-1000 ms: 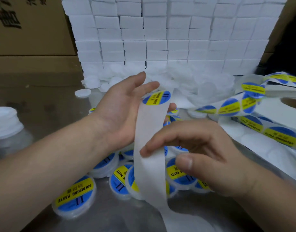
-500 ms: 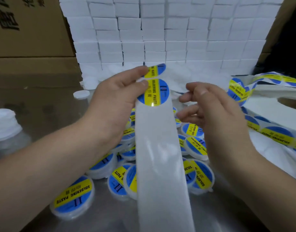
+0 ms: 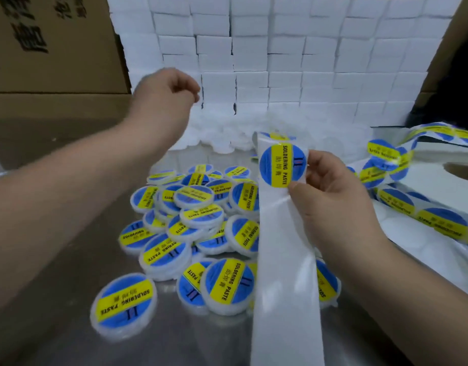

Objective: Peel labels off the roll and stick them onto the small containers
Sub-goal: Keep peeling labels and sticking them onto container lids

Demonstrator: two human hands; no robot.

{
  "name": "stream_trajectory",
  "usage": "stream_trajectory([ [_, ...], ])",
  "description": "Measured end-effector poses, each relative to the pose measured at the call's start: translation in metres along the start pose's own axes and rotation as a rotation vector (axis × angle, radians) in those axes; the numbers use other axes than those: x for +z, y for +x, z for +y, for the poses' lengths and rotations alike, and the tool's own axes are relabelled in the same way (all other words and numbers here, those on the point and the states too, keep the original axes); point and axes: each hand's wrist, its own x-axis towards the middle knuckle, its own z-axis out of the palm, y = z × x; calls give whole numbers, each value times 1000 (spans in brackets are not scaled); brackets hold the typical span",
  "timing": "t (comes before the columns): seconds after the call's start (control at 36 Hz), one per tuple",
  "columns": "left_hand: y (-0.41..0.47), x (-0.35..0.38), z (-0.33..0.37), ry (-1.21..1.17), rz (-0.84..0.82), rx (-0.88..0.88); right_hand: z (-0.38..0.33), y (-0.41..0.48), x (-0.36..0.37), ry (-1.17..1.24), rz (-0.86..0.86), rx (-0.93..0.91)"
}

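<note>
- White and long, the paper strip point(image 3: 283, 286) hangs down right at the front. Its low part is bare.
- The shiny metal table point(image 3: 69, 260) lies under the paper strip. A lone tub point(image 3: 123, 303) with its sticker on sits to the left of the strip, close to us.
- The labelled tubs point(image 3: 201, 215) lie in a heap just left of the strip, and some touch it. I think the next tub should stay out of this heap so the done ones and new ones do not get mixed.
- The right hand point(image 3: 333, 202) is at the strip's right edge. Its thumb and bent fingers pinch the strip beside the next label point(image 3: 281, 165), which sits flat near the top of the strip.
- To peel it well, I would bend the strip back behind the label so the rim pops up. Then hold only the rim, so the sticky side stays clean.
- A string of labels point(image 3: 386, 165) runs off to the right of the strip.
- The left hand point(image 3: 167, 93) is up and to the left, well apart from the strip. Its fingers are curled, but it is blurry, so I cannot tell if it holds anything.
- The plain white tubs point(image 3: 222, 136) are piled behind the top of the strip. I guess the left hand is going for one. Hold it flat, put the label in the middle and rub outwards.
- The white boxes point(image 3: 280, 62) stand in a wall farthest back.
</note>
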Motion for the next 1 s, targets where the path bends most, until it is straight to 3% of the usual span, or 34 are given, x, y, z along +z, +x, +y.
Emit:
stream_trajectory([
  [0.17,44,15,-69,661,-366,-84,1,0,-3,-77,-4,-28],
  [0.39,77,63,-104,1236,-718,150,5,4,-7,-97,27,-45],
  [0.5,82,96,-108,1257,-777,170,6,5,-6,-73,31,-75],
  [0.67,77,111,-109,1181,-808,-14,8,6,-5,-49,6,-69],
  [0.92,95,103,-131,1095,-617,149,9,5,-4,-47,-7,-61],
  [1.0,94,103,-130,1131,-591,111,7,6,-3,-41,-3,-59],
])
